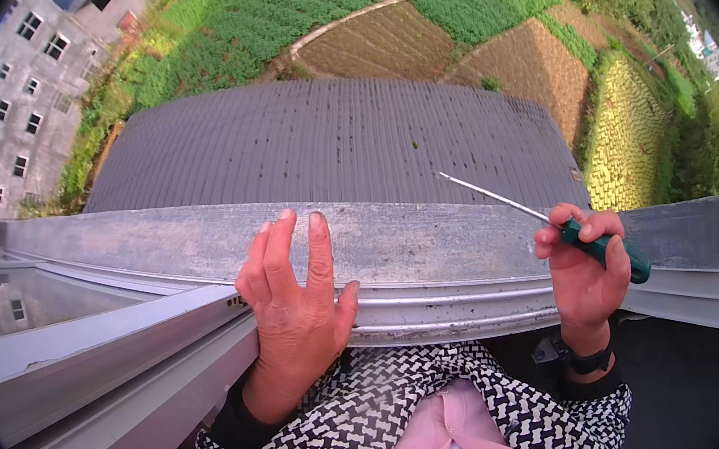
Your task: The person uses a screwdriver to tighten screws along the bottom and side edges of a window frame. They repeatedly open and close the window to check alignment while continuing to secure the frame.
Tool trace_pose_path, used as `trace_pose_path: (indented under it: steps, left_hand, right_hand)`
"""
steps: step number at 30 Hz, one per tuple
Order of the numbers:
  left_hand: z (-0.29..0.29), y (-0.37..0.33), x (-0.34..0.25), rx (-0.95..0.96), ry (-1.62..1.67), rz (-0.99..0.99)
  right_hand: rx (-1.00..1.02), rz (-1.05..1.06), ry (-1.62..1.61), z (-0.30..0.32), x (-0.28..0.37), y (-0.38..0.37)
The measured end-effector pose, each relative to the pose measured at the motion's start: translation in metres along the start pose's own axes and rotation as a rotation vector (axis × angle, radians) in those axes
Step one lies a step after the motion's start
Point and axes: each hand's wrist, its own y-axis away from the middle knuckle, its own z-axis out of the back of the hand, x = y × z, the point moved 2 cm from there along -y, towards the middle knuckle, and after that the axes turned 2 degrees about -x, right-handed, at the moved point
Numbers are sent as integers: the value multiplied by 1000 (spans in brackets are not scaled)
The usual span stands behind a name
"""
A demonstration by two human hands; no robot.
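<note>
Gripping hand: right hand (586,282) is clasping a green-handled screwdriver (591,246), fingers bent round its handle.
Shaft (500,199): is projecting leftward beyond the fingertips, above the grey ledge (424,239).
Left hand (294,313): is holding nothing visible, fingers apart, beside a white window sash (95,338).

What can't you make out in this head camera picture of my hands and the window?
Head view: the shape of the tip of the screwdriver, too small to tell.
Head view: part of its green handle, hidden by the fingers of the right hand.
Head view: a stretch of the metal window track, covered by the left hand.
Head view: the outer end of the white window frame, cut off by the dark round rim.
</note>
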Motion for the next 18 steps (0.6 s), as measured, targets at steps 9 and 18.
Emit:
trace_pose_path:
  steps: [9, 18]
  left_hand:
    - [-15, 21, 1, -64, 253, -177]
    - [-21, 19, 2, 5, 283, -240]
  right_hand:
    - [140, -244, 59, 18, -7, 45]
    - [12, -275, -74, 16, -41, 52]
